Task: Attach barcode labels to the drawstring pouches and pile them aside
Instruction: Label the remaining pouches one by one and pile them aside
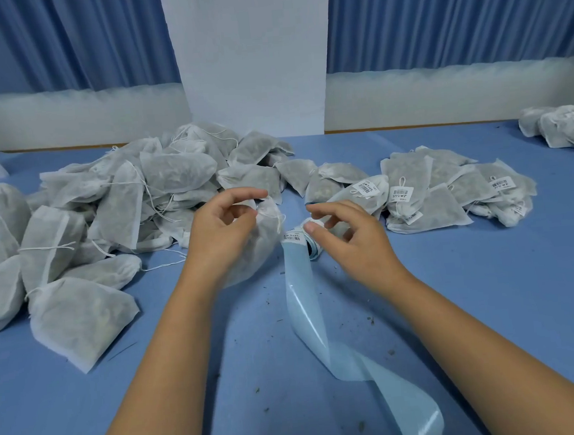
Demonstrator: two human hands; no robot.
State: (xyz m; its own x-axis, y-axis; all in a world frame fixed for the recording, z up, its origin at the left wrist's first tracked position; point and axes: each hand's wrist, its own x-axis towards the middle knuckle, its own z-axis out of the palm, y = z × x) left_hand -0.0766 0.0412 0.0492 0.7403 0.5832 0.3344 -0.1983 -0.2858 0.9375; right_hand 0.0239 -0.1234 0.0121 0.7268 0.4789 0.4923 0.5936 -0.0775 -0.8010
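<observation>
At frame centre the left hand (pixel 224 229) pinches a white non-woven drawstring pouch (pixel 266 239) by its gathered neck, above the blue worktop (pixel 490 287). Just right of it the right hand (pixel 353 243) grips a small roll of barcode labels (pixel 312 249), thumb beside a white barcode label (pixel 293 238) at the roll's lip. Peeled askew, that label could fold onto itself — and the soft, bulging pouch gives little backing for pressing. The glossy pale blue backing strip (pixel 306 301) trailing to the lower edge might snag under a forearm. The pile of labelled pouches (pixel 448 191) lies centre right.
</observation>
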